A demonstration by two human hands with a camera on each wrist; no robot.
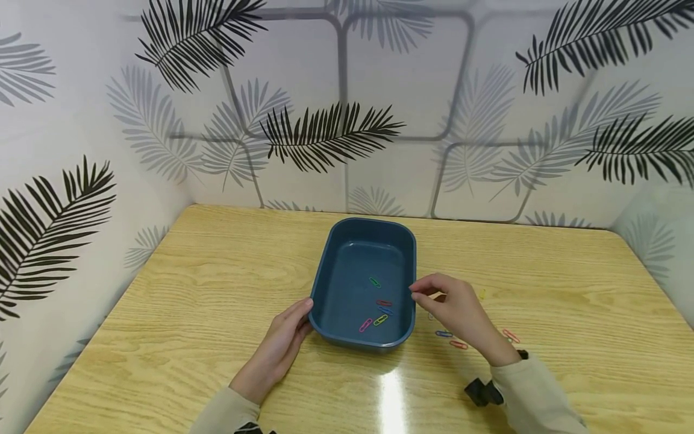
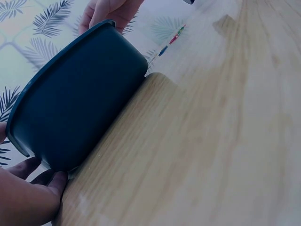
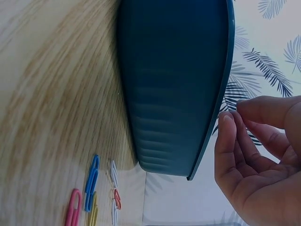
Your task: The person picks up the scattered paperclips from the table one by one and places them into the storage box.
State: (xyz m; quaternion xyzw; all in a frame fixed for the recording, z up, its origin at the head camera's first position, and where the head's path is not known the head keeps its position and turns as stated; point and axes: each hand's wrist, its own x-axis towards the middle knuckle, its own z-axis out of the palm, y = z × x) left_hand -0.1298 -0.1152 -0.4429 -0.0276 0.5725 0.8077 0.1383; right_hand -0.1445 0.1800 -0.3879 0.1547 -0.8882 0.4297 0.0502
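A dark blue plastic bin (image 1: 358, 346) stands on the table, with several coloured paper clips lying inside, among them a green paper clip (image 1: 375, 282) and a pink paper clip (image 1: 365, 325). My left hand (image 1: 279, 346) holds the bin at its near left corner, the thumb at the rim and the other fingers low against the side. At the right rim is my right hand (image 1: 452, 304), thumb and fingertips bent close together. No clip shows between those fingertips in the right wrist view, where the hand (image 3: 263, 160) is beside the bin's rim.
Right of the bin, loose paper clips lie on the wooden table (image 1: 228, 277): a blue one (image 1: 444, 334), a red one (image 1: 458, 345), a yellow one (image 1: 482, 294) and others partly behind the right hand. A leaf-patterned wall (image 1: 390, 175) borders the table's back.
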